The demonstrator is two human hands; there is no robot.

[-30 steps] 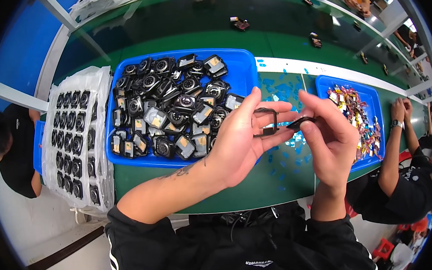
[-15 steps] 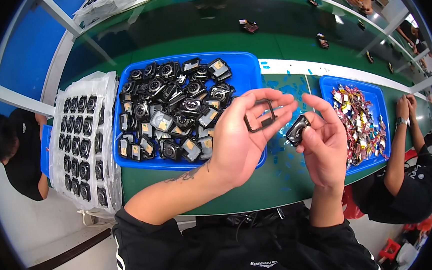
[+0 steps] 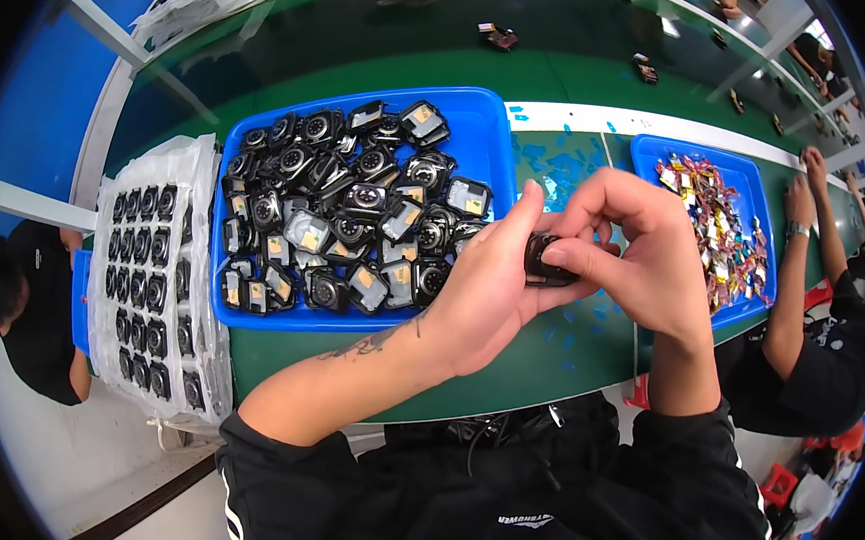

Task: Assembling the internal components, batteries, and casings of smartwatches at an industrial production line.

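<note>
We are seeing a brightly lit green tabletop (image 3: 441, 385), while a white glare is glinting on the belt (image 3: 388, 62) between one and two o'clock. The black piece (image 3: 550, 265), just three o'clock of centre, is losing detail; blackness is ringing our fisheye view, bowing straight edges.

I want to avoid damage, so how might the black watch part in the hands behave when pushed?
The black watch part looks rigid, unbent in the right hand. Its glossy surface may slip; its flattish shape probably resists rolling.

Black watch case (image 3: 543, 273), held, partly hidden
</note>
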